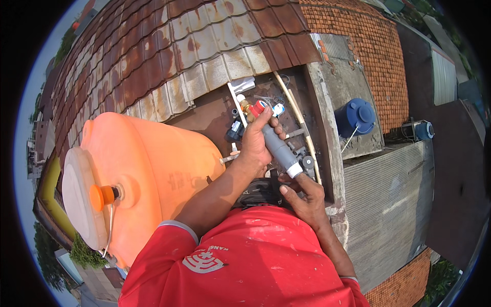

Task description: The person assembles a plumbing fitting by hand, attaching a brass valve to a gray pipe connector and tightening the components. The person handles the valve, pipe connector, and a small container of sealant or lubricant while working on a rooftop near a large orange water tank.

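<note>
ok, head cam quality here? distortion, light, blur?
Head view: strong fisheye, roof edges bend near the black rim; hard daylight, glare on the orange tank; left hand and right hand on the grey pipe stay sharp, no motion blur.

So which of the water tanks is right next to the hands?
The orange tank, lying at the person's left beside the left hand. The blue tank sits on a lower roof, far off to the right.
</note>
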Tool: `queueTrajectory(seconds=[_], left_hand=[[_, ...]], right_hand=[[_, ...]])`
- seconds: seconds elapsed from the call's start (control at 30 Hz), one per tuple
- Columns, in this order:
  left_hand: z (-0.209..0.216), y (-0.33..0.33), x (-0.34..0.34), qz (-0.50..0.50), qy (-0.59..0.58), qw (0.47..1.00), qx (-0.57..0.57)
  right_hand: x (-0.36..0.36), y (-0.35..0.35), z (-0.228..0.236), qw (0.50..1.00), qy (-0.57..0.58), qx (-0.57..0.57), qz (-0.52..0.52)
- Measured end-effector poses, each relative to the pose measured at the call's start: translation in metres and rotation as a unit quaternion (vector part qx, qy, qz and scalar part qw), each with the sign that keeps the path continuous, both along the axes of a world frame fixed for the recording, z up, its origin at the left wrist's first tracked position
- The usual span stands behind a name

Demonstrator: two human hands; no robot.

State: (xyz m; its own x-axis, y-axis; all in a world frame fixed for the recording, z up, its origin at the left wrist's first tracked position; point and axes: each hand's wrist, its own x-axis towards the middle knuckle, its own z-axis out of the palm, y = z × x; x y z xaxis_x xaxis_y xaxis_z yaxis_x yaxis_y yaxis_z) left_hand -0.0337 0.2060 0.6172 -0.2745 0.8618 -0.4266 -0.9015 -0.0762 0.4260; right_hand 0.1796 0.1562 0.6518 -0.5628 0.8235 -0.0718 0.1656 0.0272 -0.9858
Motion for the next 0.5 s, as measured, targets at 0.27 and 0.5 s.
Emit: queueTrajectory(seconds=[0.27,0.5], left_hand=[[0.002,0.004,-0.001,-0.012,0.012,1.0,0.005],[0.004,0.008,-0.003,-0.01,0.024,0.999,0.02]], right_hand=[[0.013,-0.007,-0.009,0.998,0.048,-0.035,-0.015],[0.023,-0.014,-0.01,0.98,0.113,-0.147,-0.071]])
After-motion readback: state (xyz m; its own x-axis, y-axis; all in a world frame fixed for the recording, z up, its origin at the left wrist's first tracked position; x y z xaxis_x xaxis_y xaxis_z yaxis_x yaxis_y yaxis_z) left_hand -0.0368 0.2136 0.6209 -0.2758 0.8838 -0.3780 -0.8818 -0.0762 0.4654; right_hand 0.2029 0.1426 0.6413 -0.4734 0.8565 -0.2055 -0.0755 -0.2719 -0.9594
